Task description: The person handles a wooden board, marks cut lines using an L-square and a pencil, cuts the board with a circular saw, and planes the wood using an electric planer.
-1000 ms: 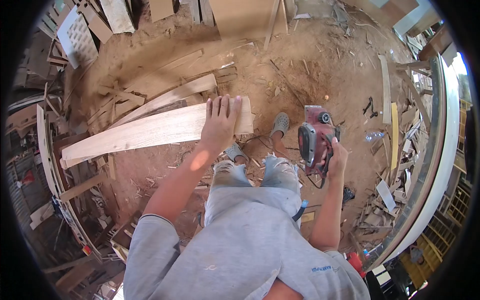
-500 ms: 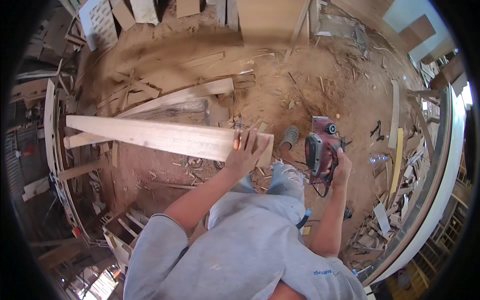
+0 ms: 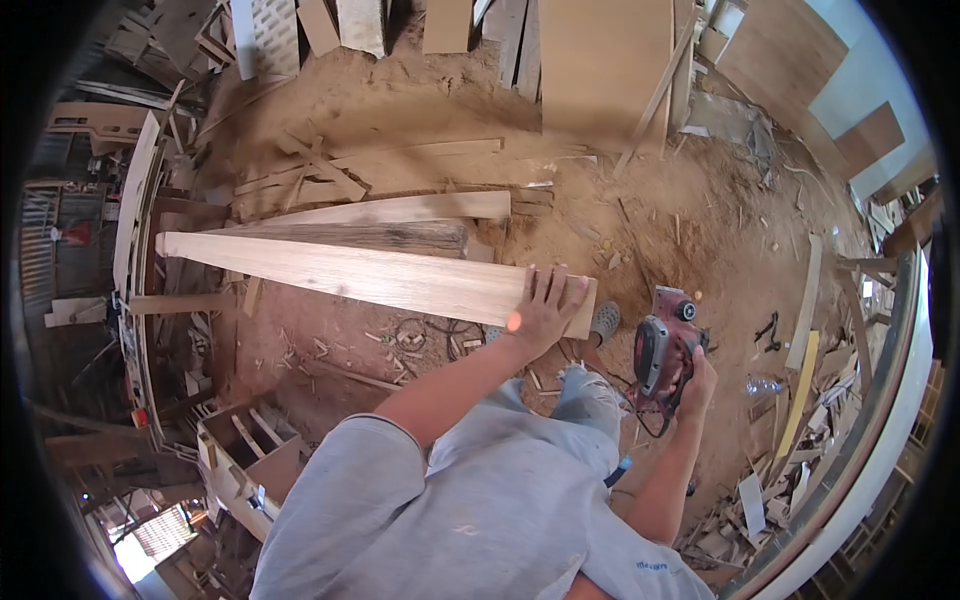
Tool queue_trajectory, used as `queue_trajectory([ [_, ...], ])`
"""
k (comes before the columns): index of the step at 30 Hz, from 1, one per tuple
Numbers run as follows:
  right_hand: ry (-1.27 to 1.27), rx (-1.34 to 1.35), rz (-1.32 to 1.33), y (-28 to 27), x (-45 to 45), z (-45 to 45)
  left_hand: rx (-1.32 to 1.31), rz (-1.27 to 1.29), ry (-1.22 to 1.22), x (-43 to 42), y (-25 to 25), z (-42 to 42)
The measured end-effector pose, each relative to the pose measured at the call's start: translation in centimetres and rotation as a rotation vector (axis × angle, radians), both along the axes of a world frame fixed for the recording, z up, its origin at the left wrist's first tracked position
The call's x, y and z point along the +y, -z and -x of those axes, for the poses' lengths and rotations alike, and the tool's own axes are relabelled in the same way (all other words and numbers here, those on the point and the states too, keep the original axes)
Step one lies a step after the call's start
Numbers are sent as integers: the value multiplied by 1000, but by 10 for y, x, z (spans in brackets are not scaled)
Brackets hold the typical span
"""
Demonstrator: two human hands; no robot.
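Note:
A long pale wooden plank [image 3: 370, 277] stretches from the left side to in front of my body. On its near right end rests my left hand [image 3: 546, 312], palm down, with the fingers spread over the top face. My right hand [image 3: 699, 385] is wrapped round the rear handle of a red and black electric planer [image 3: 665, 358]. The planer is held in the air to the right of the plank's end, apart from it. Its dark cord hangs below it.
Other boards [image 3: 400, 210] lie on the dirt floor beyond the plank. Sheet panels [image 3: 605, 75] lean at the back. A wooden box frame [image 3: 250, 440] stands at lower left. Offcuts [image 3: 735, 515] and a yellow strip [image 3: 798, 395] lie along the right side, near a plastic bottle [image 3: 764, 385].
The camera view has shifted, so the floor and boards appear farther right and mostly lower. My left hand stays on the plank's end, and my right hand still holds the planer beside it.

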State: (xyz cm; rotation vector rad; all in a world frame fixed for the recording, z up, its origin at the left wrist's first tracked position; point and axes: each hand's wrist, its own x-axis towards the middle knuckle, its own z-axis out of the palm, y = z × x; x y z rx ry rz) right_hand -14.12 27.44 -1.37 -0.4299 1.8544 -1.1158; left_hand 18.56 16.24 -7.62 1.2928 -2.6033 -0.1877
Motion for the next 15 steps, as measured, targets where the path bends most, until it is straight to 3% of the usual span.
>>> queue_trajectory([
  [12, 1, -33, 9, -15, -8, -4, -118, 16, -28, -27, -14, 7],
  [15, -38, 22, -15, -18, -3, 3, -142, -262, 70, -56, -58, -3],
])
